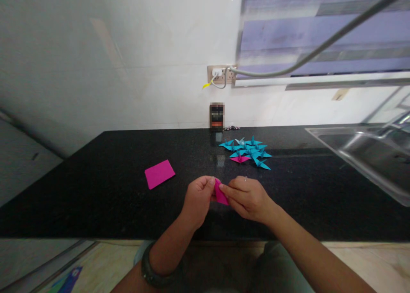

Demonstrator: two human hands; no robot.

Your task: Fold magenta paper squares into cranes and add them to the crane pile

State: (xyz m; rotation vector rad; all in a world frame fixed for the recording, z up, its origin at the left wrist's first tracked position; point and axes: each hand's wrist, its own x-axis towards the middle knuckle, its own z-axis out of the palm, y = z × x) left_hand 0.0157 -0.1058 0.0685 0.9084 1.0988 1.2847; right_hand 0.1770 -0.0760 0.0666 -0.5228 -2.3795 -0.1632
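Note:
A small folded piece of pink paper (221, 194) is between my two hands, just above the black counter. My left hand (199, 197) is closed on its left side, thumb at the top edge. The fingers of my right hand (250, 199) pinch its right side; a ring shows on one finger. To the left lies a stack of pink paper sheets (159, 174). Beyond my right hand sits a cluster of several blue paper cranes (250, 151), with one pink paper crane (240, 159) at its near side and one pale crane (240, 142) at the back.
The black counter (96, 190) runs along a white wall. At right is a steel sink (358, 156) with a faucet. A dark box (217, 116) stands at the wall beside a small beaded string (232, 127). Above it, a cable (288, 71) runs from a wall socket (221, 74).

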